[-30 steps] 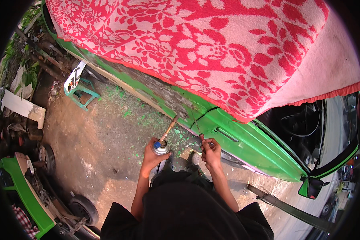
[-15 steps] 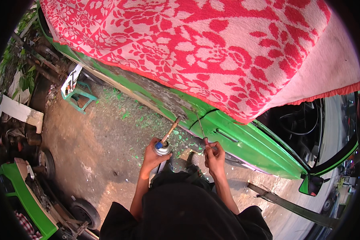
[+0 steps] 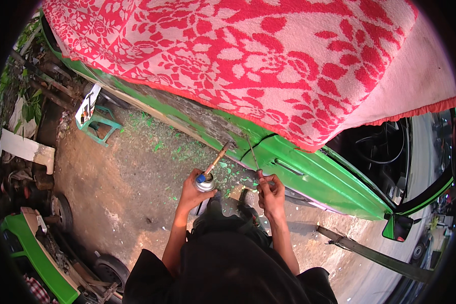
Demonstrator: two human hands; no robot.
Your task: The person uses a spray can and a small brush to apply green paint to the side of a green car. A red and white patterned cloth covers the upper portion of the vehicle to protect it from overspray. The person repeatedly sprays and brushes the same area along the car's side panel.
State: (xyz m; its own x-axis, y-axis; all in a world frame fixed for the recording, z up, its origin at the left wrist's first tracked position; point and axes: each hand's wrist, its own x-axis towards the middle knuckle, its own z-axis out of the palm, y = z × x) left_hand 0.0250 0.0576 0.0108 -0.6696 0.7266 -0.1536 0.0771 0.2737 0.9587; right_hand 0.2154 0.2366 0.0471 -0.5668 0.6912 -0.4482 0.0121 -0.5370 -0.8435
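My left hand (image 3: 189, 194) is wrapped round the silver canister of a blowtorch (image 3: 218, 158). Its copper-coloured nozzle points up and right, at the scraped grey patch (image 3: 210, 124) on a green car's side (image 3: 319, 180). Whether a flame burns cannot be made out. In my right hand (image 3: 272, 198) is a screwdriver (image 3: 253, 155) with a dark handle, pinched between thumb and fingers. The thin shaft reaches up to the green paint just right of the bare patch, and its tip appears to touch there.
A red and pink flowered blanket (image 3: 248, 55) covers the car's upper part. Green paint flakes (image 3: 157, 144) litter the ground. At left stand a small green stool (image 3: 102, 124) and loose wheels (image 3: 111, 271). A long metal strip (image 3: 375, 253) lies at right, near the car's mirror (image 3: 397, 228).
The whole view has shifted slightly. Both hands keep their grips, and the torch and screwdriver stay almost in place against the car.
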